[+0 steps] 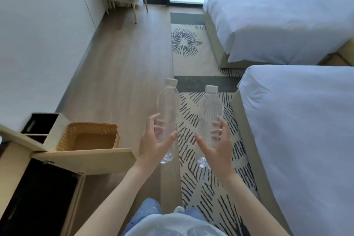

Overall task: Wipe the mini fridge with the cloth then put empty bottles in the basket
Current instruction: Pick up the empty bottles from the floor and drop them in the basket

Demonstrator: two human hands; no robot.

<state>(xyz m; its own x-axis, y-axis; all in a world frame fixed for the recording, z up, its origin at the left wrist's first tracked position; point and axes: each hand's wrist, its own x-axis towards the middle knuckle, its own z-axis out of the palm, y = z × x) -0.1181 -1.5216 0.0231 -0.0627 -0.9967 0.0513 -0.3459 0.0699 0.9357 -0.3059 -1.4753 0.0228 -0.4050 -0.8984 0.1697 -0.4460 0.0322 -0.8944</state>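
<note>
White bedding fills the right of the frame, two beds [298, 124] clear of your path. Lower left, the open cabinet door [86, 159] juts in front of the wicker basket [90, 136], so carry over it. You're on the bottle step: your left hand [155, 142] clasps one clear bottle [167, 109], your right hand [216, 145] the other bottle [209, 111], centre frame.

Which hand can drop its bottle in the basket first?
Probably the left hand. Its bottle is on the same side as the wicker basket, while the right hand with its bottle is farther away, toward the bed.
</note>
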